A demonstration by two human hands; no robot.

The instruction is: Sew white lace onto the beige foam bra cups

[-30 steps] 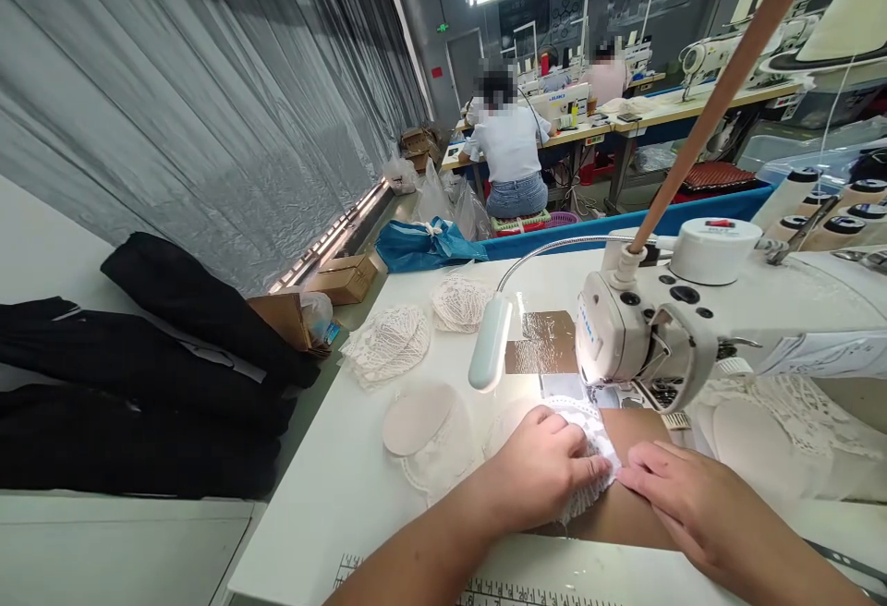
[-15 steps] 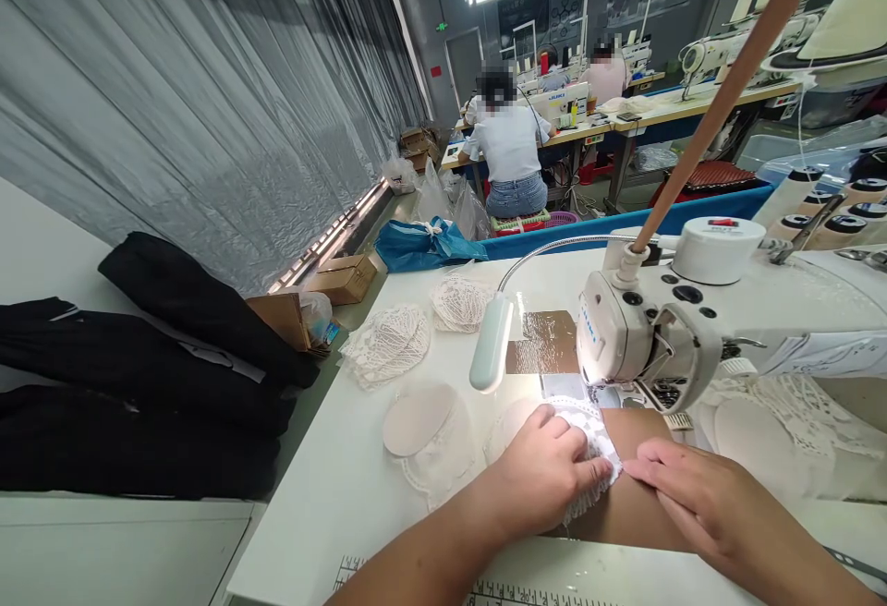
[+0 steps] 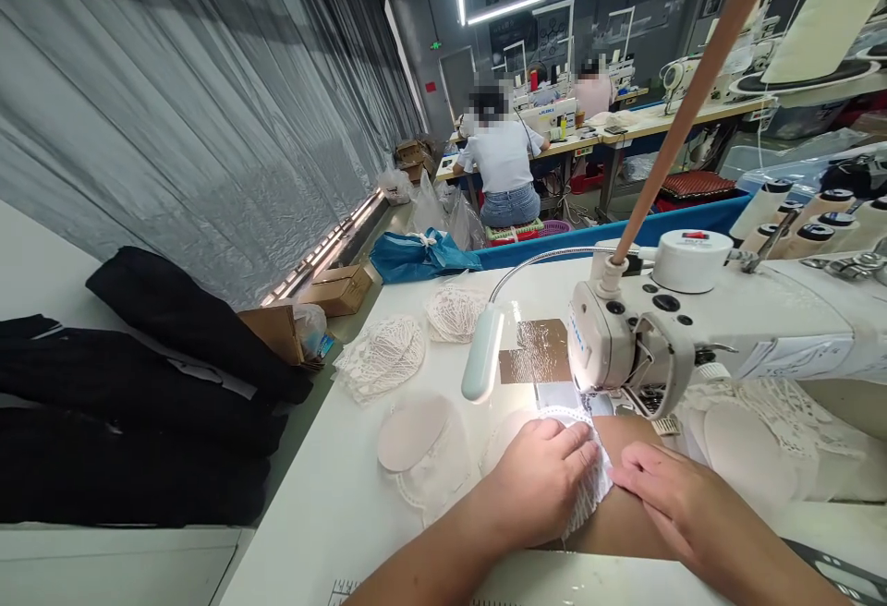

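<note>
A white lace piece (image 3: 589,486) lies on a brown card (image 3: 627,518) under the head of a white sewing machine (image 3: 637,338). My left hand (image 3: 540,481) is curled over the lace and presses it down, its fingers closed on the fabric. My right hand (image 3: 669,495) lies flat on the card just to the right, fingers stretched out, fingertips touching the lace edge. The needle area sits just beyond my fingers, lit by a gooseneck lamp (image 3: 481,364).
Lace pieces (image 3: 384,357) and a round pad (image 3: 412,421) lie on the white table (image 3: 346,504). More lace is piled under the machine arm (image 3: 769,421). Black cloth (image 3: 139,384) sits at left. Thread cones (image 3: 796,209) stand at right. A person in white (image 3: 503,163) sits at a far table.
The view has shifted slightly. Both hands stay on the lace and card; my right hand has edged a little left toward the lace.
</note>
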